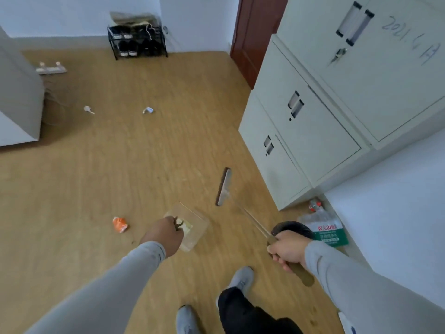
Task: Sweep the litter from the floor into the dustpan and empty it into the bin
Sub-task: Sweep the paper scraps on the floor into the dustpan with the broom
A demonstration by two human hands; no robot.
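Litter (120, 224) on wooden floor (101, 179)

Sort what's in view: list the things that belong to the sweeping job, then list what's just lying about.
Job:
- grey long-handled broom, right hand
- clear plastic dustpan, left hand
- crumpled orange wrapper
- white paper scrap
- small white-blue scrap

Lying about:
- black wire shoe rack
- white power strip
- cream metal cabinet

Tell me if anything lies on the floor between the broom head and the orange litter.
Only the dustpan, held by the left hand, sits between the broom head and the orange litter; otherwise bare floor.
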